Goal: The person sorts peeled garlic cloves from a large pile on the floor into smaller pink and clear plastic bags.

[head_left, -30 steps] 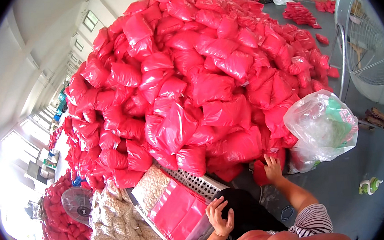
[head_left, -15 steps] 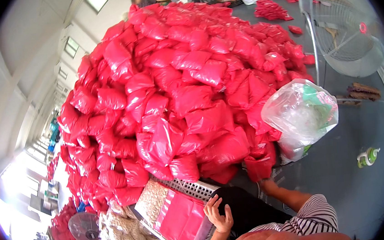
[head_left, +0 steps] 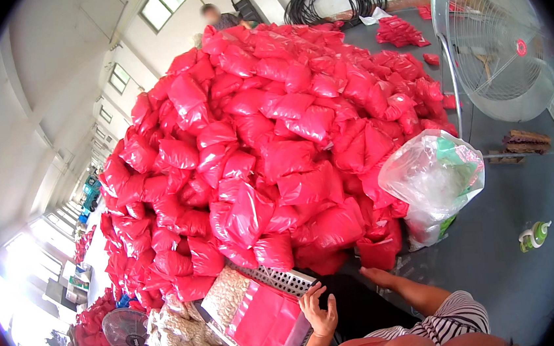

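The left hand (head_left: 319, 312), fingers loosely spread, holds nothing; I can't tell the right hand's (head_left: 379, 278) opening or grip. From my station I see a glossy heap of plump red bags (head_left: 275, 147), a clear bag (head_left: 422, 172) with pink print (head_left: 470, 154) too small to read, smooth flat red bags (head_left: 264, 322) beside the left hand, and a creased red bag (head_left: 380, 251) just past the right.

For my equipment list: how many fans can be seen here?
2: one wire fan at the upper right, one grey fan at the lower left, beside the beige pile. More may hide behind the red bags.
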`<state>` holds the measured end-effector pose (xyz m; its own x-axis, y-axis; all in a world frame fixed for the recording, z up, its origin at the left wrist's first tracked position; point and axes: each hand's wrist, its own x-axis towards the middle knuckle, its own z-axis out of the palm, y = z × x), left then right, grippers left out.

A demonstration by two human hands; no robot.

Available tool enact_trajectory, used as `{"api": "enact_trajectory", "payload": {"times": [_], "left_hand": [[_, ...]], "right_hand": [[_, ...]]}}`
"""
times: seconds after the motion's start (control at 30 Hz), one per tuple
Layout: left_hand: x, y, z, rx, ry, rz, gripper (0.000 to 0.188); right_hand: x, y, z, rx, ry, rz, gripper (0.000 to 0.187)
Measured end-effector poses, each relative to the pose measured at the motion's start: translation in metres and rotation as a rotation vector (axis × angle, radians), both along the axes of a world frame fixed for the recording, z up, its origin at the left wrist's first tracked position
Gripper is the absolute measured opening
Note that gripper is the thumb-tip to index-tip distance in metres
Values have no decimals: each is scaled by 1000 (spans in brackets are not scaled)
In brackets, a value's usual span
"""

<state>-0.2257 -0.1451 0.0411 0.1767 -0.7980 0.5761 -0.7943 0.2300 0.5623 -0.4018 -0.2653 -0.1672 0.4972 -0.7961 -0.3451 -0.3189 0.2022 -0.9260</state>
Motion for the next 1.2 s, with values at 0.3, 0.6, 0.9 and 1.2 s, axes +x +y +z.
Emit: {"api": "enact_trajectory", "payload": {"times": [0.3, 0.6, 0.9, 1.2], "left_hand": [[-15, -10, 69, -319, 341, -176, 74], [-13, 30, 19, -66, 427, -319, 68], [15, 82, -52, 84, 363, -349, 59], [99, 94, -14, 518, -96, -494, 34]], "right_hand": [[74, 40, 280, -601, -1036, -252, 61], [128, 115, 251, -540, -1100, -264, 33], [117, 113, 176, -1021, -561, 32, 19], [135, 117, 199, -1122, -180, 432, 12]]}}
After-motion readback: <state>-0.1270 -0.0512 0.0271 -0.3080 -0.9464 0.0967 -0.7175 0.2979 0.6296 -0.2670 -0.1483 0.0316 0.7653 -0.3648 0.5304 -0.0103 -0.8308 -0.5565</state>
